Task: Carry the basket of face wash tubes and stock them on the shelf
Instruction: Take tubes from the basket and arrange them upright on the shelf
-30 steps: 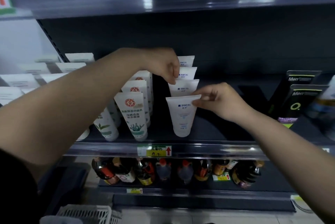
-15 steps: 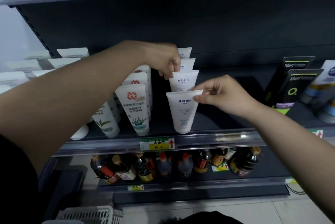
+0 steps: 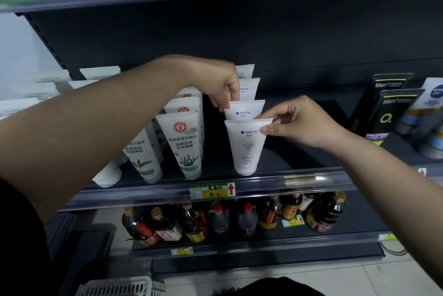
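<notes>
A row of white face wash tubes stands cap-down on the dark shelf [image 3: 299, 154], one behind another. My right hand [image 3: 297, 123] pinches the top right corner of the front tube [image 3: 245, 149]. My left hand [image 3: 223, 87] reaches over from the left and grips the top left edge of the second tube [image 3: 247, 111]. Two more tubes of the same kind stand behind them [image 3: 249, 89]. The white basket [image 3: 119, 287] sits on the floor at the bottom left, only its rim showing.
Left of the row stand white tubes with red logos [image 3: 184, 144] and green-leaf tubes [image 3: 143, 156]. Black men's tubes [image 3: 393, 113] lean at the right. Dark sauce bottles [image 3: 215, 221] fill the lower shelf. A price tag [image 3: 212, 190] hangs on the shelf edge.
Both hands stay on the same two tubes, shifting only slightly. The view has drifted a little, and my right fingers have spread somewhat above the front tube.
</notes>
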`<act>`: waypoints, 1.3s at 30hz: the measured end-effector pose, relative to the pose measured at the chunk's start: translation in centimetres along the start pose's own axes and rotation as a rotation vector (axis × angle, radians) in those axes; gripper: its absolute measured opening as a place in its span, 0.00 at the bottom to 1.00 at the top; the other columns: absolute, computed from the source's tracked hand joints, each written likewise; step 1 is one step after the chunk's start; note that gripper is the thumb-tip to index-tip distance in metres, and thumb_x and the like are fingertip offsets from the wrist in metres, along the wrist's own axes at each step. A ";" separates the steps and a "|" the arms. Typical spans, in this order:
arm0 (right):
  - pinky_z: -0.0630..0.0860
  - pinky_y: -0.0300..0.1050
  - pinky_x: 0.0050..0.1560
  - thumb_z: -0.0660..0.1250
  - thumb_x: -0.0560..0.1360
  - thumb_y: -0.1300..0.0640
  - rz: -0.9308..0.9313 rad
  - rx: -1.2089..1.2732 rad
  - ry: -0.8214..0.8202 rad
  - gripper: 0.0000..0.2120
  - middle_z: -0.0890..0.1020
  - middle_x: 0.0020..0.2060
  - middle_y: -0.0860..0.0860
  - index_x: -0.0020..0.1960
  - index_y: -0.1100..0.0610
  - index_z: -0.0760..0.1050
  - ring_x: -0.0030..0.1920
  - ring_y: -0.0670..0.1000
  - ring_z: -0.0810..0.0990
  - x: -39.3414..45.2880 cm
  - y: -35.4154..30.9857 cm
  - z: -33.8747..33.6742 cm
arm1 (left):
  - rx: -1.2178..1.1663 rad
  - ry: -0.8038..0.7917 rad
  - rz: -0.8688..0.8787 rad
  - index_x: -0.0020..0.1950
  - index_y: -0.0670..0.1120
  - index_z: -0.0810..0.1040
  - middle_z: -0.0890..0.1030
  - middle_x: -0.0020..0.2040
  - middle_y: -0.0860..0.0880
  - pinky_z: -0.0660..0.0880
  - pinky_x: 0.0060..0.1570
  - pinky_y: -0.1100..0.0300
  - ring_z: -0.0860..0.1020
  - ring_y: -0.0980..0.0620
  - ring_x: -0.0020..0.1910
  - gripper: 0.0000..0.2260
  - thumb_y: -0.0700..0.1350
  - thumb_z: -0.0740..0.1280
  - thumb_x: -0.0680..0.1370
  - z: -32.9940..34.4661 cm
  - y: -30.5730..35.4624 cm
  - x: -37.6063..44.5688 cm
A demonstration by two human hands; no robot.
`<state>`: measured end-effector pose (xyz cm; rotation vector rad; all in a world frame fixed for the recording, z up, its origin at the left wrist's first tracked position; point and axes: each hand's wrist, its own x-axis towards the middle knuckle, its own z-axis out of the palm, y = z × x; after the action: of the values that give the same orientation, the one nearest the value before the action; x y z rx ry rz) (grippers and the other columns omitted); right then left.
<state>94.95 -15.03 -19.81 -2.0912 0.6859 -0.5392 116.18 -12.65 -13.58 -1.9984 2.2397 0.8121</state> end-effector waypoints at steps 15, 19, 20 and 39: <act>0.77 0.44 0.47 0.72 0.69 0.63 0.013 0.110 0.054 0.02 0.82 0.37 0.59 0.40 0.58 0.81 0.39 0.52 0.78 0.9 -1.0 -1.4 | -0.104 0.161 0.006 0.49 0.44 0.81 0.82 0.40 0.51 0.75 0.34 0.73 0.81 0.62 0.36 0.05 0.41 0.69 0.74 -0.9 0.4 -1.2; 0.74 0.38 0.42 0.71 0.71 0.62 0.004 0.104 0.225 0.02 0.79 0.33 0.54 0.40 0.58 0.79 0.35 0.49 0.75 3.8 -0.6 -2.9 | -0.188 0.345 0.000 0.54 0.39 0.78 0.80 0.39 0.50 0.75 0.34 0.72 0.78 0.66 0.32 0.09 0.39 0.67 0.75 -3.2 -0.5 -1.3; 0.72 0.35 0.41 0.71 0.71 0.61 0.004 0.053 0.245 0.02 0.78 0.34 0.53 0.43 0.59 0.79 0.36 0.48 0.75 4.8 -0.4 -3.1 | -0.163 0.375 -0.018 0.55 0.39 0.77 0.79 0.40 0.50 0.74 0.33 0.74 0.78 0.66 0.32 0.10 0.39 0.68 0.75 -3.7 -0.8 -1.0; 0.75 0.30 0.41 0.70 0.72 0.64 0.070 0.022 0.093 0.10 0.81 0.38 0.52 0.53 0.63 0.80 0.30 0.37 0.77 11.1 3.8 -1.8 | 0.044 0.183 -0.095 0.63 0.38 0.73 0.78 0.60 0.40 0.69 0.47 0.71 0.75 0.51 0.52 0.15 0.35 0.65 0.76 -5.4 -5.7 6.6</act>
<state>101.29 -25.07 -20.51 -2.0234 0.7999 -0.6049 122.00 -21.07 -13.32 -2.2216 2.2094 0.5885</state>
